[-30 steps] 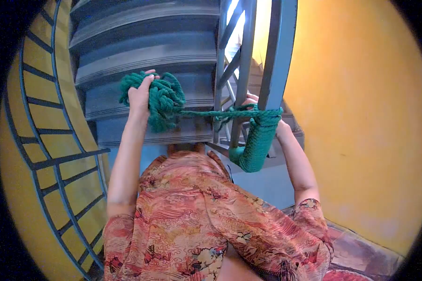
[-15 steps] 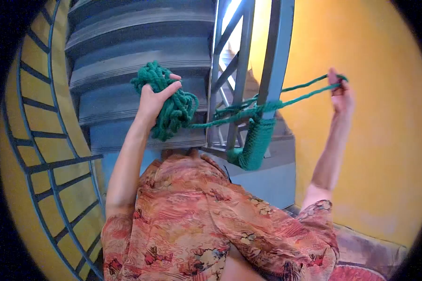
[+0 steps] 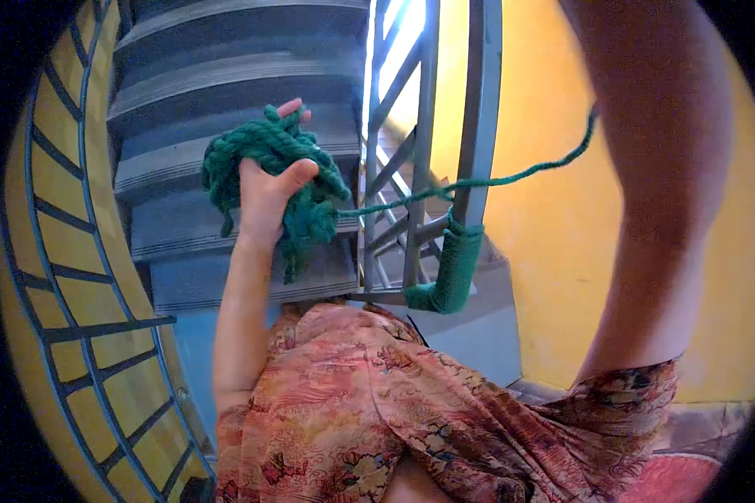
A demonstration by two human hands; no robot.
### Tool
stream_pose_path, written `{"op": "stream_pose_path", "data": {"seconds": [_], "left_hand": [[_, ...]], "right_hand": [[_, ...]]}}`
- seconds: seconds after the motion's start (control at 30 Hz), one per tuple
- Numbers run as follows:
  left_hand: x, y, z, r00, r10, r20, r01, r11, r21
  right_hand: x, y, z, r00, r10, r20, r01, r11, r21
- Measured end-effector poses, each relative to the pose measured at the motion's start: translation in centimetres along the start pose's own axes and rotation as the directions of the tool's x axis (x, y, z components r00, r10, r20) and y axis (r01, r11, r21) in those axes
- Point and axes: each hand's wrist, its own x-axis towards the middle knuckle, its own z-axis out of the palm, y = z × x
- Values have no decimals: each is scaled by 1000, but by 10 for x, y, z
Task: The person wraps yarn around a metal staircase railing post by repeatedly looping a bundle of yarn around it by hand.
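Note:
My left hand [image 3: 268, 189] is closed round a loose bundle of thick green rope [image 3: 315, 220], held over the stairs. One strand [image 3: 512, 178] runs from the bundle to the right, passes the blue-grey railing post [image 3: 478, 109] and rises toward my raised right arm. My right hand is beyond the top of the view, so what it holds is hidden. Tightly wound green rope [image 3: 457, 268] covers the lower part of the post and bends left along the bar at its foot.
Grey-blue stairs [image 3: 226, 75] rise ahead. A metal grille railing [image 3: 80, 334] stands at the left. Slanted bars [image 3: 398, 163] fill the railing beside the post. A yellow wall [image 3: 545, 251] is on the right, with a red mat [image 3: 675, 478] at the lower right.
My right arm has swung up and out of view, drawing the strand up to the right. The loops near the post have pulled tighter. My left hand still holds the bundle.

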Motion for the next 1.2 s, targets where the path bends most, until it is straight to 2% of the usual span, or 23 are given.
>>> {"op": "stream_pose_path", "data": {"seconds": [0.1,0.27,0.33,0.4,0.43,0.47,0.5,0.57,0.6,0.7,0.73,0.77,0.8,0.83,0.9,0.93,0.97,1.0,1.03,1.1,1.13,1.17,1.2], "left_hand": [[4,5,18,985,145,97,-137,987,-80],[-2,16,24,991,-78,-113,56,981,-184],[-2,14,13,958,-181,-223,120,957,-265],[-1,2,-1,926,-250,-281,169,944,-283],[2,-6,-6,901,-332,-278,271,933,-235],[5,-12,-9,869,-410,-278,371,910,-185],[9,-17,-10,870,-405,-282,366,913,-181],[20,-24,-6,837,-508,-204,519,855,4],[26,-27,4,852,-500,-154,512,858,50],[41,-19,43,890,-448,82,395,849,351],[51,-12,51,891,-446,87,388,846,365],[61,-5,58,788,-526,318,259,754,604],[69,-4,64,597,-641,484,62,638,768],[74,7,69,511,-672,536,-155,541,827],[84,14,71,479,-765,430,-388,254,886],[92,18,74,540,-753,376,-340,214,916],[97,23,80,598,-735,320,-291,173,941],[96,31,88,699,-566,438,-314,308,898],[96,29,92,700,-566,435,-322,293,900],[94,12,93,887,-277,370,-122,632,766],[92,3,93,929,-82,360,-217,666,714],[89,-6,92,934,-67,352,-224,658,719],[86,-14,90,985,-90,146,19,903,430]], "right_hand": [[6,-27,36,968,-152,201,100,964,245],[-9,-13,88,939,-205,276,47,872,487],[-47,27,91,983,-38,180,-63,849,524],[-101,73,95,967,256,10,-221,815,535],[-124,69,104,797,593,-116,-405,667,625],[-162,92,119,691,714,-113,-478,568,670],[-199,117,138,572,814,-100,-531,460,711],[-251,117,167,408,910,69,-461,140,876],[-276,115,197,418,893,164,-475,61,878],[-279,66,233,526,779,341,-484,-56,873],[-274,52,249,615,746,254,-384,2,923],[-272,43,264,688,708,159,-276,53,960],[-272,45,274,647,731,218,-250,-67,966],[-268,49,275,640,739,208,-235,-69,970],[-254,60,277,714,687,136,-172,-16,985],[-251,69,305,699,709,-99,-75,210,975],[-245,72,309,698,714,-54,-62,135,989],[-240,70,313,695,719,7,-51,39,998],[-237,61,316,694,718,59,-39,-45,998],[-238,41,330,684,715,142,-16,-180,984],[-238,33,335,681,712,171,-3,-230,973],[-237,27,339,677,710,196,5,-270,963],[-234,24,342,672,708,218,7,-300,954]]}}
